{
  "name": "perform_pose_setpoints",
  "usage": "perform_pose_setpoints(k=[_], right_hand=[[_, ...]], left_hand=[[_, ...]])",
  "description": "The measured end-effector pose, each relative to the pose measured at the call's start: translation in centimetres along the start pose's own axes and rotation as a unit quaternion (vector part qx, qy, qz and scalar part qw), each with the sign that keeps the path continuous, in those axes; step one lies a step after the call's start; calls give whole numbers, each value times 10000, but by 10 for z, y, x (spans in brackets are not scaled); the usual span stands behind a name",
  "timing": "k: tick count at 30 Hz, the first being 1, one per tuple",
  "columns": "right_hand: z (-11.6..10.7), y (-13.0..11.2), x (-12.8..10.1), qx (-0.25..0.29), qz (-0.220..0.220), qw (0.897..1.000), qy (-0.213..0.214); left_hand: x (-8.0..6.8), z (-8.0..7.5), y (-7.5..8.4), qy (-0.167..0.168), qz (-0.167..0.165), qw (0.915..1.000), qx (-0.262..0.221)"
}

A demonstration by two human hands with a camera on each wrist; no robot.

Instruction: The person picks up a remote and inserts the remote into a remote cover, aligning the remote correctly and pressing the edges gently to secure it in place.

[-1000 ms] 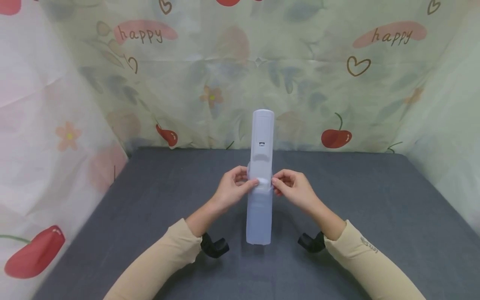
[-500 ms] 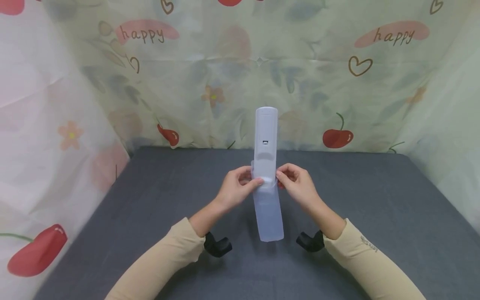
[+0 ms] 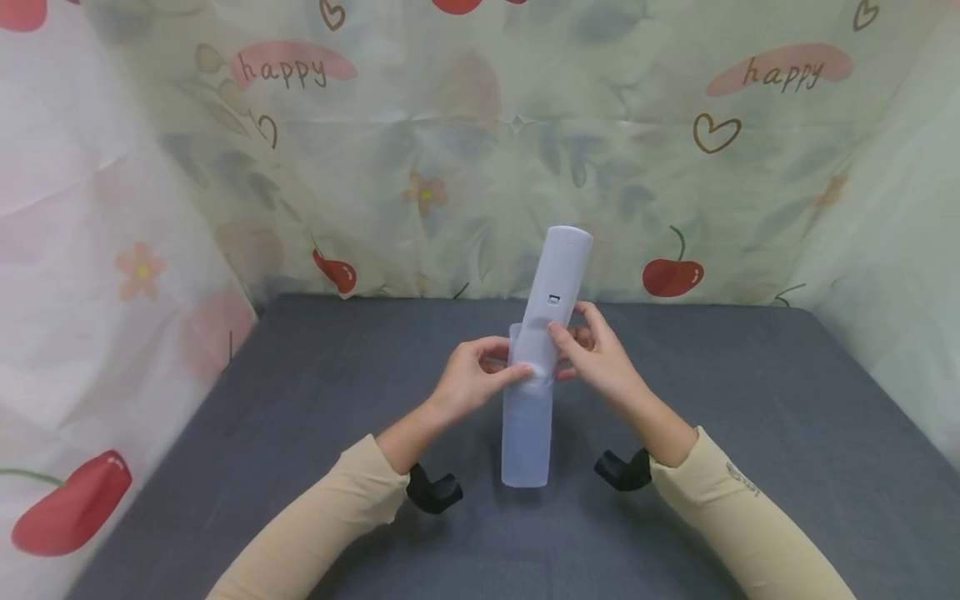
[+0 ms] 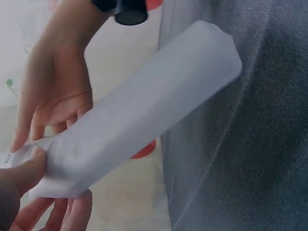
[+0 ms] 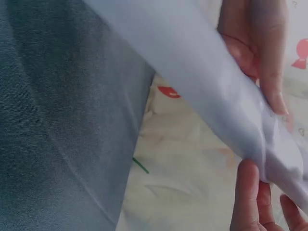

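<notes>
While both my hands meet above the dark grey cloth-covered table (image 3: 750,400), they hold a long white plastic remote control (image 3: 558,279) that sits partway inside a translucent bluish soft sleeve (image 3: 527,433); the remote rises between the hands and tilts toward my right, its back with a small dark latch facing me, while the sleeve hangs below them, its lower end toward my wrists. My left hand (image 3: 468,385) pinches the sleeve's open mouth, thumb on the near face and fingers curled behind; in the left wrist view the thumb presses the sleeve (image 4: 139,110) at its crumpled end. My right hand (image 3: 600,358) grips the remote just above the sleeve's mouth, thumb on the near face and fingers wrapped behind it; in the right wrist view the fingers (image 5: 269,57) lie along the sleeve (image 5: 192,62). I cannot tell whether the sleeve's lower end touches the table. Beyond the hands hangs a pale fabric backdrop printed with cherries and hearts (image 3: 450,125), and it also closes in well out on either side.
</notes>
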State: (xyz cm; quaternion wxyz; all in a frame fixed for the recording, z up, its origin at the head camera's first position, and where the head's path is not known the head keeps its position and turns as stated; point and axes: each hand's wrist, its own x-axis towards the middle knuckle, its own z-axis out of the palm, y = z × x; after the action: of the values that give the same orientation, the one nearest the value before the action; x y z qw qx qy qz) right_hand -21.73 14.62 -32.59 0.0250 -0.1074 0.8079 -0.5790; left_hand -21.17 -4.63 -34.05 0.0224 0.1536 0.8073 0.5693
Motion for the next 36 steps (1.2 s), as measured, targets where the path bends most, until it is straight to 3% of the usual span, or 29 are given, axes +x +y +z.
perform_pose_setpoints(k=[4, 10, 14, 26, 32, 36], right_hand=[[-2, 0, 2, 141, 13, 9999, -10], [-5, 1, 4, 424, 17, 9991, 48], [-6, 1, 4, 383, -72, 9992, -54], [-11, -3, 6, 16, -235, 9973, -703], [-9, -1, 6, -81, -176, 9974, -690], [-6, 1, 5, -195, -177, 9975, -658]], left_hand=[[1, -1, -1, 35, -98, 9993, -347], [4, -6, -7, -11, -810, 9874, -1358], [6, -7, -10, 0, -959, 9860, -1362], [5, -4, -3, 305, -733, 9868, -1412], [4, -4, -2, 105, -852, 9866, -1391], [5, -4, 2, -53, -875, 9897, -1131]])
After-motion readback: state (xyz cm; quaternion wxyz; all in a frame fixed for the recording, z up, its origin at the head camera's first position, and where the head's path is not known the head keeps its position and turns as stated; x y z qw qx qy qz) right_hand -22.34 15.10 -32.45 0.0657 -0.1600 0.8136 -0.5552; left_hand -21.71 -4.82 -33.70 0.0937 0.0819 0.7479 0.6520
